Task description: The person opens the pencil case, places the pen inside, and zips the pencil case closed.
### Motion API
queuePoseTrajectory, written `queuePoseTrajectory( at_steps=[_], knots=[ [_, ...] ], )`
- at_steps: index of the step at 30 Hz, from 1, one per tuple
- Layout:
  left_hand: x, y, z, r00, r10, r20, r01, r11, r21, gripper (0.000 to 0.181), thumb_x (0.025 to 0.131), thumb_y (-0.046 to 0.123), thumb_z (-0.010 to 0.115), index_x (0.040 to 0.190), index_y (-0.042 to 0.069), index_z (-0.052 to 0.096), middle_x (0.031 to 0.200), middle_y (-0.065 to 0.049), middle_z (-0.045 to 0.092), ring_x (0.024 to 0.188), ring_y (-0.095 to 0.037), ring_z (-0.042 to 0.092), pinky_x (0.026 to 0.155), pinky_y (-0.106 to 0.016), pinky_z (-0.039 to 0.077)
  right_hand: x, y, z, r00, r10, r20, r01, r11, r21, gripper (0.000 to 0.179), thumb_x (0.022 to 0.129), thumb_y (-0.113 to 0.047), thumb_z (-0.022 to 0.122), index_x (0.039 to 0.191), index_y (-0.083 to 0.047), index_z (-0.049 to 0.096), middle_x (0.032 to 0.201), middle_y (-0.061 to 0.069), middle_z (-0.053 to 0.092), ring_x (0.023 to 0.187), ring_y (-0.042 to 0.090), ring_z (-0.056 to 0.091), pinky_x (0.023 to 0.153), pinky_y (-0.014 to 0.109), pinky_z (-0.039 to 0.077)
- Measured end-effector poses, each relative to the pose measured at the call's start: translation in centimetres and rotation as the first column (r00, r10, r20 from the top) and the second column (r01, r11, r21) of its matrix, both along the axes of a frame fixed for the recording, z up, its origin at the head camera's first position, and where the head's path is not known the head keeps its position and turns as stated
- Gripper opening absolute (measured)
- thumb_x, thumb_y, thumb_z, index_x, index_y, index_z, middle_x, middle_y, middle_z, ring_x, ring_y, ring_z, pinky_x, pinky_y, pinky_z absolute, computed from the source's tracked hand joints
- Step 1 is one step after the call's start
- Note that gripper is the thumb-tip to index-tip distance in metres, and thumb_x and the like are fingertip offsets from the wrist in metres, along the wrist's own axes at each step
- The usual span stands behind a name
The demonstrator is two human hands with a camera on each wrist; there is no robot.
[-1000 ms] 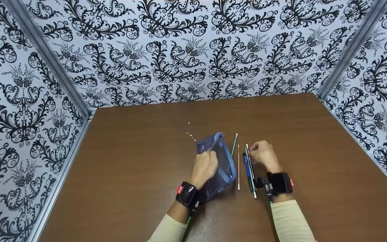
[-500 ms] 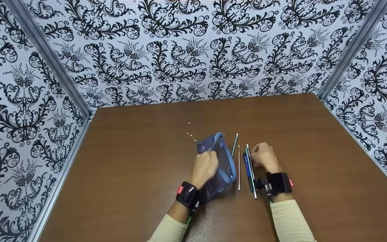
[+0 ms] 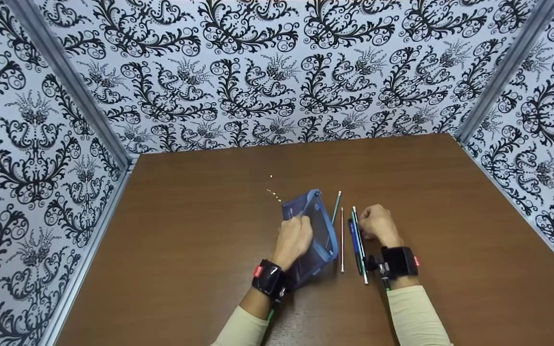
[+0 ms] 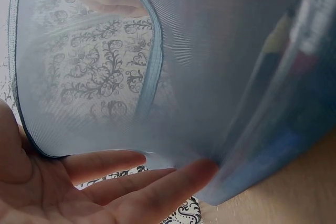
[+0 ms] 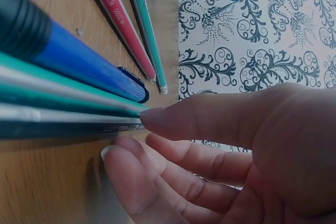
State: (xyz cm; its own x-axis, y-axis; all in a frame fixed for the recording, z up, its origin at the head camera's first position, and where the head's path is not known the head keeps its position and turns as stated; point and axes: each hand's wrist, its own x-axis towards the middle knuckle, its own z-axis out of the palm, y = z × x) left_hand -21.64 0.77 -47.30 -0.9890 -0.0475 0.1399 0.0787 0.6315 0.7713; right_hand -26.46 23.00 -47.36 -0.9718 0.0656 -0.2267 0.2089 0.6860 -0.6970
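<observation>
My left hand [image 3: 295,240] holds the blue mesh pencil case [image 3: 326,228], its zippered mouth gaping toward the right. In the left wrist view, a sharpened pencil [image 4: 262,72] shows through the mesh. Just right of the pencil group is my right hand [image 3: 377,223], fingers loosely bent. Its thumb [image 5: 178,119] touches the near ends of a dark pencil [image 5: 68,129] and a green pencil [image 5: 73,95], while the index finger stays apart below. A blue pen [image 5: 86,64] lies alongside them. Between this group and the case lies a red pencil [image 5: 118,17].
Another green pencil [image 3: 336,204] lies partly hidden behind the case. Small pale specks [image 3: 273,194] show on the brown table [image 3: 185,240] beyond the case. Patterned walls [image 3: 277,72] enclose the table's back and sides.
My right hand has drawn slightly right and down from the pencil ends. The left hand and the pencil case have stayed put.
</observation>
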Motion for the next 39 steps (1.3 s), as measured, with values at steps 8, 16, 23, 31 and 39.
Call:
queuePoseTrajectory(
  at_steps=[8,16,23,31,39],
  knots=[
    [-0.03,-0.06,0.0,1.0,-0.013,-0.008,0.013,1.0,0.012,0.041,0.1,0.021,0.038,0.061,0.014,0.05,0.073,-0.013,0.063,0.062,-0.022,0.056,0.056,-0.036,0.045,-0.17,0.06,-0.21,1.0,-0.008,-0.007,0.008,1.0,-0.017,0.006,0.085,0.005,0.057,0.087,0.005,0.063,0.076,0.01,0.061,0.053,0.013,0.062,0.052,0.027,0.055],
    [0.08,-0.02,0.02,0.999,-0.009,-0.037,0.008,1.0,-0.012,0.043,0.099,0.021,0.038,0.064,0.008,0.057,0.085,-0.02,0.07,0.076,-0.036,0.068,0.063,-0.046,0.05,-0.03,0.04,-0.3,1.0,-0.007,0.01,0.007,1.0,0.005,0.011,0.085,0.005,0.053,0.084,0.001,0.064,0.082,0.01,0.064,0.056,0.013,0.061,0.054,0.025,0.055],
    [0.11,-0.09,-0.05,1.0,-0.008,-0.022,0.008,1.0,-0.001,0.043,0.099,0.022,0.038,0.063,0.01,0.056,0.084,-0.019,0.07,0.073,-0.032,0.066,0.063,-0.044,0.049,-0.04,0.21,-0.23,1.0,-0.008,0.007,0.008,0.998,0.056,0.01,0.083,0.003,0.056,0.08,0.0,0.065,0.073,0.006,0.062,0.051,0.011,0.06,0.05,0.024,0.052],
    [0.03,-0.1,-0.02,1.0,-0.005,0.0,0.005,1.0,0.004,0.043,0.1,0.024,0.038,0.065,0.01,0.058,0.083,-0.018,0.069,0.069,-0.029,0.063,0.061,-0.04,0.048,-0.13,0.2,-0.07,0.999,-0.026,0.042,0.019,0.989,0.145,0.025,0.085,-0.005,0.063,0.061,-0.01,0.056,0.059,0.002,0.058,0.046,0.011,0.056,0.045,0.023,0.044],
    [0.17,-0.1,0.07,1.0,-0.012,-0.003,0.012,1.0,0.006,0.042,0.1,0.025,0.037,0.068,0.01,0.058,0.083,-0.019,0.069,0.069,-0.029,0.063,0.06,-0.04,0.048,-0.21,0.11,-0.27,0.998,-0.04,0.039,0.034,0.988,0.152,0.027,0.083,-0.003,0.063,0.058,-0.009,0.056,0.062,0.005,0.06,0.047,0.011,0.056,0.045,0.023,0.044]
  ],
)
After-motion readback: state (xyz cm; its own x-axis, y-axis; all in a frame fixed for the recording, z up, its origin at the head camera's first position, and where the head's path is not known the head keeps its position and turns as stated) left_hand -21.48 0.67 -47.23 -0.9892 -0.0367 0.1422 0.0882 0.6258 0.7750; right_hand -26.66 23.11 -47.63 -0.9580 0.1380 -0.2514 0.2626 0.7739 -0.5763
